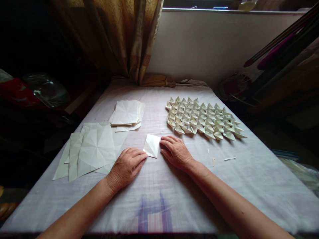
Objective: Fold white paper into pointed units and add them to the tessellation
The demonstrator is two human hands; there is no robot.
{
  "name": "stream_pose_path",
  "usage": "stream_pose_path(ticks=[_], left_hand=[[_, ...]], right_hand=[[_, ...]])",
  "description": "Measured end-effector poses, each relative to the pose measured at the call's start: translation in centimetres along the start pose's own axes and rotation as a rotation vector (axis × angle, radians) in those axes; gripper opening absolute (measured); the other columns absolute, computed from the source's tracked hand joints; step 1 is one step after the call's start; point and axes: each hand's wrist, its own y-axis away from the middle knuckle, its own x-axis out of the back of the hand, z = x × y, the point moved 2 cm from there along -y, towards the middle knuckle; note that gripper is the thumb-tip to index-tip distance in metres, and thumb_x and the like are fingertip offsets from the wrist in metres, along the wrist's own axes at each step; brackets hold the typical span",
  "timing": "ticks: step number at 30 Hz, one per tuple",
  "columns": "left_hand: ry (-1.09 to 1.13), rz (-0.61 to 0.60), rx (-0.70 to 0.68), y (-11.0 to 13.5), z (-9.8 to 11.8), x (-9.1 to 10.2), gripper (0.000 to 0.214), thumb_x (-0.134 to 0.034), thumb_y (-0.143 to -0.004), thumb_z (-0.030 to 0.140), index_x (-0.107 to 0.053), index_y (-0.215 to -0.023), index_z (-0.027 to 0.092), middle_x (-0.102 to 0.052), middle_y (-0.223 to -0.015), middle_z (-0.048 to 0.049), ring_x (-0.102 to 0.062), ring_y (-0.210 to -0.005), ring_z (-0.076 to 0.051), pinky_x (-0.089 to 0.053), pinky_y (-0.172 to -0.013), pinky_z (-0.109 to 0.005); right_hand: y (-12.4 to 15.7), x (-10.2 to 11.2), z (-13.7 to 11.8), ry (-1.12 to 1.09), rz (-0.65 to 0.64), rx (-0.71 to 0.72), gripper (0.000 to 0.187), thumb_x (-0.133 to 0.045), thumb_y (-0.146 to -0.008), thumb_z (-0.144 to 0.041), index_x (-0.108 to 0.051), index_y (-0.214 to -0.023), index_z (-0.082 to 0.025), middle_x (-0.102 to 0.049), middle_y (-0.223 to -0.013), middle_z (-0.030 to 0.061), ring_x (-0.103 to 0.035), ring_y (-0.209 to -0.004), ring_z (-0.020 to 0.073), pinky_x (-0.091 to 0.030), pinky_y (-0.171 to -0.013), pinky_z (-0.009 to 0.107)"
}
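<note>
A small folded square of white paper lies on the cloth-covered table between my two hands. My left hand has its fingers pressed together, the tips gripping the paper's lower left corner. On the other side, my right hand holds the right edge at its fingertips, with the fingers bent and close together. Beyond and to the right stand many folded paper boats, packed in rows. Left of my left hand are loose creased paper sheets, fanned over each other. Behind them sits a stack of creased paper squares.
A cotton swab and a small paper scrap lie right of my right hand. A gold curtain hangs down to the table's far edge, beside a pale wall. A clear plastic container is off the left side.
</note>
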Motion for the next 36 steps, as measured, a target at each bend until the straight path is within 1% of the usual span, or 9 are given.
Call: stream_pose_path(ticks=[4,7,10,14,17,20,25,31,36], left_hand=[[-0.028,0.017,-0.021,-0.2,0.1,-0.1,0.023,-0.051,-0.095,0.019,-0.07,-0.108,0.02,-0.073,-0.108,-0.0057,-0.063,-0.101,-0.021,-0.046,-0.094,-0.039],[-0.058,0.021,-0.048,-0.3,0.1,-0.2,0.023,-0.051,-0.095,0.018,-0.069,-0.109,0.019,-0.073,-0.107,-0.0059,-0.062,-0.101,-0.021,-0.045,-0.095,-0.039],[-0.111,0.012,-0.062,-0.2,0.1,-0.2,0.024,-0.052,-0.094,0.018,-0.069,-0.111,0.019,-0.072,-0.11,-0.0065,-0.061,-0.104,-0.023,-0.045,-0.097,-0.041],[-0.161,0.019,-0.058,0.0,0.2,-0.4,0.028,-0.05,-0.094,0.017,-0.067,-0.116,0.015,-0.072,-0.114,-0.0093,-0.061,-0.106,-0.025,-0.044,-0.098,-0.043],[-0.169,0.013,-0.043,0.1,0.1,-0.5,0.032,-0.049,-0.093,0.016,-0.066,-0.121,0.018,-0.07,-0.119,-0.0088,-0.059,-0.11,-0.026,-0.043,-0.1,-0.044],[-0.159,-0.02,-0.049,0.2,-0.1,-0.6,0.034,-0.051,-0.093,0.017,-0.066,-0.123,0.022,-0.07,-0.122,-0.0064,-0.059,-0.113,-0.026,-0.042,-0.101,-0.046],[-0.165,-0.049,-0.08,0.2,-0.2,-0.3,0.037,-0.05,-0.091,0.015,-0.065,-0.125,0.019,-0.069,-0.125,-0.0061,-0.06,-0.113,-0.027,-0.041,-0.1,-0.047],[-0.195,-0.087,-0.125,0.2,-0.4,0.2,0.036,-0.049,-0.092,0.016,-0.065,-0.124,0.02,-0.069,-0.124,-0.0066,-0.06,-0.113,-0.027,-0.04,-0.101,-0.047],[-0.259,-0.114,-0.193,0.0,-0.5,0.4,0.033,-0.049,-0.094,0.018,-0.064,-0.122,0.019,-0.069,-0.125,-0.0067,-0.06,-0.113,-0.027,-0.039,-0.102,-0.046]], right_hand=[[0.5,0.1,-1.4,0.078,0.078,0.019,0.03,-0.054,-0.091,-0.02,-0.064,-0.119,-0.02,-0.064,-0.126,0.0121,-0.055,-0.112,0.0285,-0.044,-0.094,0.044],[1.1,-0.1,-3.6,0.057,0.058,0.184,0.027,-0.052,-0.093,-0.021,-0.065,-0.117,-0.023,-0.066,-0.121,0.0094,-0.055,-0.108,0.026,-0.044,-0.092,0.04],[1.2,-0.4,-4.8,0.053,0.011,0.225,0.024,-0.053,-0.094,-0.021,-0.067,-0.115,-0.024,-0.069,-0.112,0.0086,-0.057,-0.097,0.0234,-0.044,-0.084,0.037],[1.1,-0.6,-4.8,0.02,-0.007,0.235,0.024,-0.052,-0.096,-0.02,-0.066,-0.115,-0.022,-0.07,-0.109,0.0082,-0.059,-0.092,0.0222,-0.043,-0.081,0.037],[1.2,-0.7,-4.5,-0.022,0.029,0.228,0.028,-0.05,-0.096,-0.02,-0.064,-0.121,-0.02,-0.07,-0.112,0.0091,-0.06,-0.097,0.0225,-0.044,-0.085,0.037],[1.4,-0.9,-4.4,-0.019,0.058,0.187,0.028,-0.049,-0.097,-0.022,-0.065,-0.121,-0.022,-0.069,-0.113,0.0094,-0.059,-0.1,0.0232,-0.044,-0.086,0.037],[1.3,-0.8,-4.5,0.057,0.033,0.205,0.027,-0.051,-0.097,-0.024,-0.065,-0.12,-0.025,-0.068,-0.11,0.0083,-0.057,-0.095,0.0234,-0.043,-0.082,0.037],[0.3,-0.1,-5.0,0.2,-0.053,0.289,0.019,-0.053,-0.097,-0.023,-0.066,-0.11,-0.023,-0.067,-0.097,0.0075,-0.056,-0.08,0.0212,-0.04,-0.074,0.037],[-0.1,0.0,-4.6,0.23,-0.06,0.423,0.013,-0.053,-0.097,-0.019,-0.065,-0.102,-0.017,-0.066,-0.091,0.0074,-0.058,-0.079,0.0202,-0.041,-0.075,0.037]])
